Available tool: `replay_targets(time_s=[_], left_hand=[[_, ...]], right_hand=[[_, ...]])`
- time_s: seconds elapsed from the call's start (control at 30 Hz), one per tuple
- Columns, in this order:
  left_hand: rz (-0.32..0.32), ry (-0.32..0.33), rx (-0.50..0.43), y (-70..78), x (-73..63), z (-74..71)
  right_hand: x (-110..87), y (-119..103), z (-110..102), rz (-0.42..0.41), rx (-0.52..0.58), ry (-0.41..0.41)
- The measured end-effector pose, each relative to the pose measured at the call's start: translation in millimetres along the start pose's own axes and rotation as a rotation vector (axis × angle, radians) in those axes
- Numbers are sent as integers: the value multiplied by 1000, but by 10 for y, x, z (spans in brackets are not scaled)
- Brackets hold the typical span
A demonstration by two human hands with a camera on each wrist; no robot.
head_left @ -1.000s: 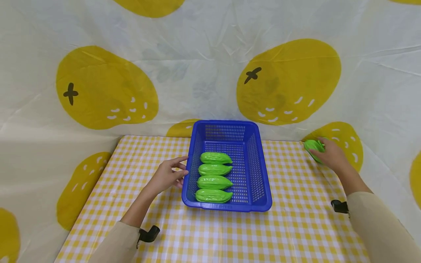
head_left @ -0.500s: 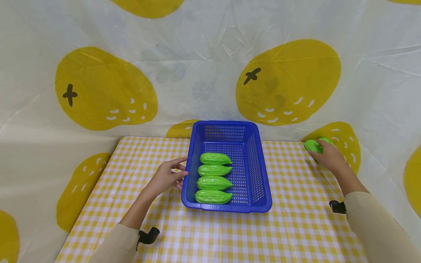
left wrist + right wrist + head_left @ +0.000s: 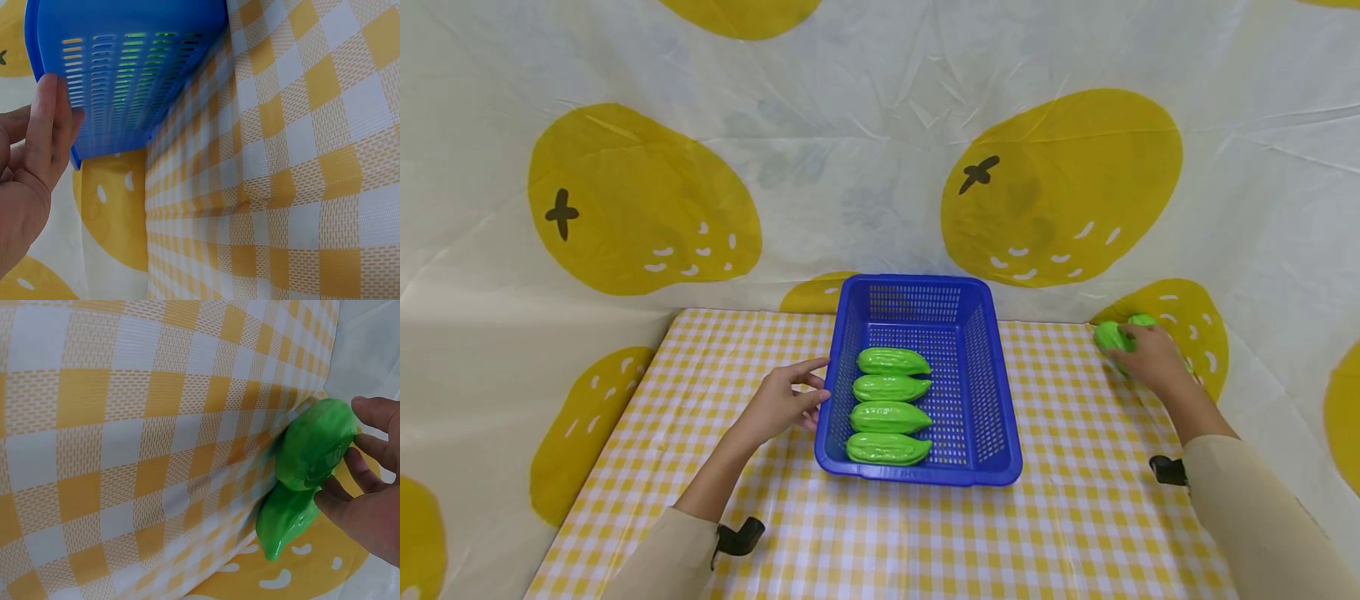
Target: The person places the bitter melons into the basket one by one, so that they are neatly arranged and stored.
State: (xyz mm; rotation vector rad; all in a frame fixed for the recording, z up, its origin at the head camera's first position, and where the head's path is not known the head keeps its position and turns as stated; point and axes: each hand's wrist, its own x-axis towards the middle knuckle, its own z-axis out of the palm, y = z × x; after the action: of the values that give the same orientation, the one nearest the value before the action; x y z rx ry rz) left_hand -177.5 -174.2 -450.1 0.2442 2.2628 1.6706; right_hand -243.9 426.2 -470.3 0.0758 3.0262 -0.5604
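My left hand [image 3: 784, 402] rests its outstretched fingertips against the left side of a blue plastic basket [image 3: 917, 473]. In the left wrist view, straight fingers [image 3: 42, 119] touch the basket's outer rim. Inside the basket, several glossy green bitter melons [image 3: 890, 417] lie in a row at the left, tips pointing right. At the table's back right corner, my right hand [image 3: 1152, 358] grips a green bitter melon [image 3: 1108, 335] with curled fingers. A second bitter melon [image 3: 281, 519] lies close against it, partly covered by the first in the right wrist view.
A yellow-and-white checked cloth [image 3: 1060, 517] covers the table. Behind it and at the sides hangs a pale sheet [image 3: 865, 167] printed with large yellow fruits. The basket's back end stands close to this sheet.
My right hand has shifted slightly left, and more of the second bitter melon shows behind it. The left hand and the basket stay in place.
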Motion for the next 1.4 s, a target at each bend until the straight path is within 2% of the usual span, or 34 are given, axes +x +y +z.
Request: replay_targets(time_s=[0.2,0.53,1.07,1.4], left_hand=[[-5,5,-3,14,1,7],[-10,4,-12,-5,-13,-5],[-10,4,-9,-16,-25,-7],[-16,7,-4,-19,-11,-9]], right_hand=[[30,25,35,9,30,1],[55,58,84,6,90,-51],[61,109,209,59,115,18],[84,117,259,93,166,12]])
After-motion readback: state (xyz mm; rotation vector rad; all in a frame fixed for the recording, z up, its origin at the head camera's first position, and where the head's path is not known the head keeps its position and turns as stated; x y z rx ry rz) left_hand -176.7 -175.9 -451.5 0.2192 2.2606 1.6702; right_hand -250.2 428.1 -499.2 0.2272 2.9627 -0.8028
